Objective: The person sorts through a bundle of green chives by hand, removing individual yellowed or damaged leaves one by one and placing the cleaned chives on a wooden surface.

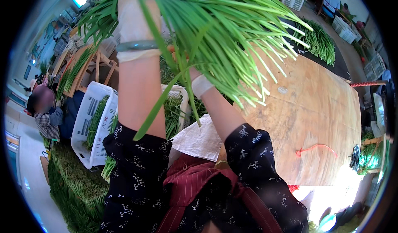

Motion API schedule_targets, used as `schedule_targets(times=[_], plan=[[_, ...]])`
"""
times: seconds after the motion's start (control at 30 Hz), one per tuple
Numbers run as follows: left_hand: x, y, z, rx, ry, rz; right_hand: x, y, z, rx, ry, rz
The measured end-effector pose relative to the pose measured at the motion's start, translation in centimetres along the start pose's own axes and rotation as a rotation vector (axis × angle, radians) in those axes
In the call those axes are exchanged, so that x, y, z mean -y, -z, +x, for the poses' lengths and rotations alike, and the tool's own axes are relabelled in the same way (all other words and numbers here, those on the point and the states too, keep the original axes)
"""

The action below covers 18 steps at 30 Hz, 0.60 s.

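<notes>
Wooden table (315, 121): large, pale, worn, filling the right half of the view; a red string (314, 148) lying loose near its near edge.

Bundle of long green stalks (215, 30): raised high above the table's left end, fanned out, cut pale ends pointing right and down, a few leaves hanging between the forearms.

White plastic crate (89, 121): on the floor at left, holding more green stalks; a second crate (181, 93) just behind the forearms, also filled with greens. Further greens heaped on the floor at lower left (72, 183) and piled at the table's far end (321, 42).

White sack cloth (199, 139): draped at the table's near edge, just in front of the body.

Left hand (132, 17): in a pale glove, lifted at the top of the view, pressed against the upper part of the bundle, a green bangle (137, 46) on the wrist. Fingers buried in the leaves; grasp cannot be told for certain.

Right hand (188, 65): mostly hidden under the bundle, a white wrap at the wrist; fingers not visible, state cannot be told.

Another person (45, 112): in a checked shirt, at far left beside the crate.
</notes>
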<state>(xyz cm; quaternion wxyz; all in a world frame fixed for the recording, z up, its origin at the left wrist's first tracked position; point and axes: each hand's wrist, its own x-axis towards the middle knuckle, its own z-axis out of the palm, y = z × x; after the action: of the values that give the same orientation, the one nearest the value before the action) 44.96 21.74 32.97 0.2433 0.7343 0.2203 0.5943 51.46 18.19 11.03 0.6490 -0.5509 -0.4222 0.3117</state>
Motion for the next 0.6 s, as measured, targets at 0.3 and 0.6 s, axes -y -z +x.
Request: schedule_targets(times=[0.3,0.6], plan=[[3.6,2.4,-0.3,0.041,0.014,-0.443,-1.0,13.4,-8.2,0.271,0.087,-0.485],[3.2,5.3,2.3,-0.076,0.038,-0.453,0.4,18.8,-6.8,-0.549,-0.188,-0.957]])
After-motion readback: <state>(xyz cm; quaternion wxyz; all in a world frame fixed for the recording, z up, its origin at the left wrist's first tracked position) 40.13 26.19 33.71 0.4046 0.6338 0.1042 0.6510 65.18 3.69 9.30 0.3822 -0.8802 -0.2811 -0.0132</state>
